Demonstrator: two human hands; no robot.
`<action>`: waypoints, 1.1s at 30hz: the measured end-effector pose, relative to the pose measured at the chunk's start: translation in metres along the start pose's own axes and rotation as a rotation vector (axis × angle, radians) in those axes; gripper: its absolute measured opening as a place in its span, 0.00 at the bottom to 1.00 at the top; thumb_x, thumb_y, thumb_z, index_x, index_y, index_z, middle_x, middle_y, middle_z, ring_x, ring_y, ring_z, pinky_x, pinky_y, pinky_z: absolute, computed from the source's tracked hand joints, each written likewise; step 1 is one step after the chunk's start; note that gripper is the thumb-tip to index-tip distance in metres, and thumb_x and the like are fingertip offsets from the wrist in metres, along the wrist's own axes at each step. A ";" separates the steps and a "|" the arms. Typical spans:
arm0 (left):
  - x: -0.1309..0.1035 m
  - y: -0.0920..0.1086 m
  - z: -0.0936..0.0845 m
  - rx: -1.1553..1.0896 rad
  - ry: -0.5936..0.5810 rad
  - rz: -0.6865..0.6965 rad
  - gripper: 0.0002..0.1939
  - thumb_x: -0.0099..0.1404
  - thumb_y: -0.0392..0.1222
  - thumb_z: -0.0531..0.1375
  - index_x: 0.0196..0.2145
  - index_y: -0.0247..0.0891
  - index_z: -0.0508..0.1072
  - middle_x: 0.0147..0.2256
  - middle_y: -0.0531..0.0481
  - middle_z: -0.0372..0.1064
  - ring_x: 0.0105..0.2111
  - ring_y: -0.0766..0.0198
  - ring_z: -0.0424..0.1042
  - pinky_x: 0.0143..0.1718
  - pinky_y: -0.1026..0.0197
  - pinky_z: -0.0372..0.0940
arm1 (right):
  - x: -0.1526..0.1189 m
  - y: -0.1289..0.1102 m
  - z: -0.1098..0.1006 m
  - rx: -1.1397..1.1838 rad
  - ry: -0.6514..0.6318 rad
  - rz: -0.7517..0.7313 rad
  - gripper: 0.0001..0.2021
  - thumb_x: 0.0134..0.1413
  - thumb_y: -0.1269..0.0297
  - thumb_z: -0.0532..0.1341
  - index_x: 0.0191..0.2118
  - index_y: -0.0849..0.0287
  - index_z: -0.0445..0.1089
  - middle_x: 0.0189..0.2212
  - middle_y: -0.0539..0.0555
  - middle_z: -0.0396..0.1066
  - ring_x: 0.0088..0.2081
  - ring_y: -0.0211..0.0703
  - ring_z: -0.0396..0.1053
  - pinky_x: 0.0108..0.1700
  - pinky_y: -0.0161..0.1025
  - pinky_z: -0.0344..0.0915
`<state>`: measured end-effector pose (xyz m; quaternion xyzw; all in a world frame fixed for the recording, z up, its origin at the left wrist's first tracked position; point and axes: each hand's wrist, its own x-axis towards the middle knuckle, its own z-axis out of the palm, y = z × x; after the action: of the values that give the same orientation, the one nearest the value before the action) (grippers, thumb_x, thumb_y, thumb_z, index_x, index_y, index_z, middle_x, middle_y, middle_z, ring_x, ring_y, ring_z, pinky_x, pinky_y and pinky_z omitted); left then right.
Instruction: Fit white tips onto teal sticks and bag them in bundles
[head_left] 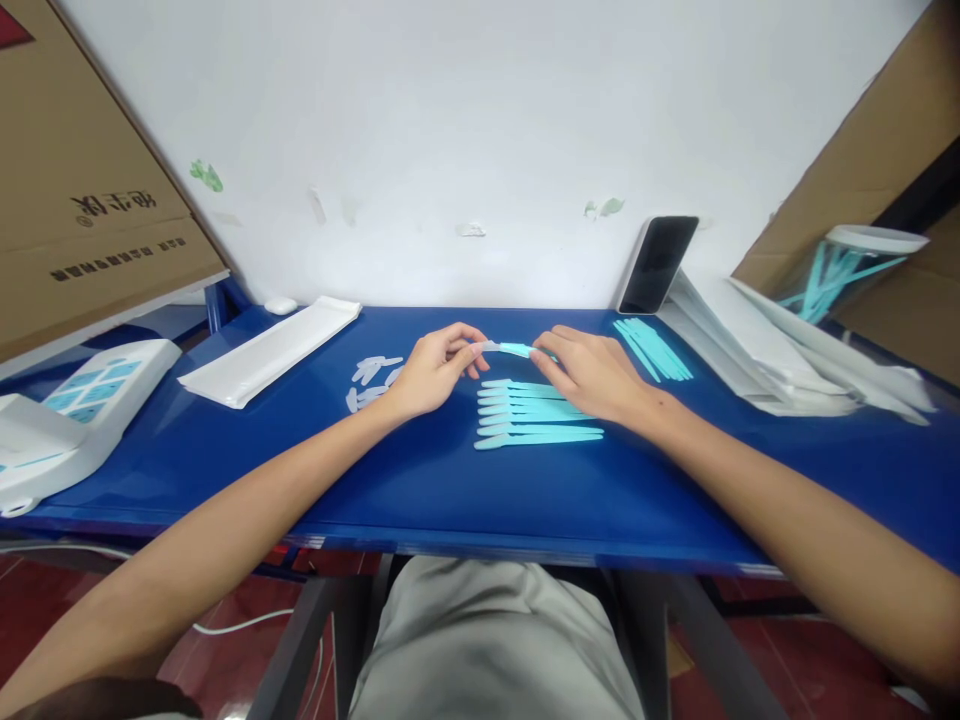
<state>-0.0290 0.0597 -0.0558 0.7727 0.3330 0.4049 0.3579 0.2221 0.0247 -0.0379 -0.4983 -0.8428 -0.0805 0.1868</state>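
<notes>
1. The left hand (437,370) has thumb and fingertips pinched on a slim translucent cap (489,347); the right hand (589,372) grips a flat turquoise stick (516,350) just behind it.
2. Stick and cap meet end to end between the 2 hands, above the glossy blue table (450,500); how far they overlap is hard to tell.
3. Below lies a row of capped sticks (540,437), smooth and thin, partly hidden by the right hand.
4. Beside the left hand are frosted, rounded loose caps (367,371), some covered by it.
5. Beyond the right hand are straight bare sticks (654,350), then crinkled white plastic bags (772,350).
6. A clear container (840,280) is blurred; a moulded white device (112,390) is cut off at left.
</notes>
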 end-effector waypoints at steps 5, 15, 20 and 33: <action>0.001 0.000 0.000 -0.024 -0.005 -0.010 0.15 0.71 0.51 0.59 0.45 0.36 0.71 0.33 0.46 0.77 0.30 0.63 0.75 0.34 0.60 0.68 | 0.000 0.001 0.001 0.004 0.006 0.001 0.19 0.73 0.56 0.47 0.46 0.58 0.74 0.39 0.56 0.75 0.37 0.46 0.70 0.33 0.41 0.53; -0.010 0.019 -0.002 0.525 -0.170 0.160 0.18 0.78 0.52 0.46 0.33 0.42 0.61 0.23 0.55 0.63 0.22 0.64 0.62 0.30 0.59 0.56 | -0.004 -0.011 -0.001 0.096 0.001 -0.190 0.20 0.74 0.58 0.47 0.55 0.59 0.73 0.42 0.58 0.74 0.40 0.47 0.71 0.38 0.40 0.59; -0.007 0.019 -0.011 0.818 -0.307 0.359 0.22 0.79 0.56 0.43 0.33 0.41 0.63 0.29 0.49 0.66 0.28 0.59 0.67 0.32 0.58 0.55 | -0.007 -0.013 0.001 0.126 0.006 -0.267 0.21 0.73 0.55 0.50 0.57 0.60 0.73 0.39 0.58 0.72 0.36 0.44 0.68 0.36 0.38 0.58; -0.006 0.017 -0.021 0.955 -0.302 0.355 0.25 0.80 0.55 0.39 0.34 0.40 0.64 0.28 0.48 0.68 0.27 0.59 0.66 0.30 0.58 0.54 | -0.004 -0.007 -0.006 0.052 -0.015 -0.266 0.23 0.75 0.55 0.47 0.60 0.57 0.73 0.36 0.57 0.71 0.35 0.44 0.66 0.33 0.38 0.53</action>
<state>-0.0456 0.0522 -0.0352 0.9439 0.2888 0.1467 -0.0639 0.2193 0.0159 -0.0341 -0.3778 -0.9045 -0.0792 0.1811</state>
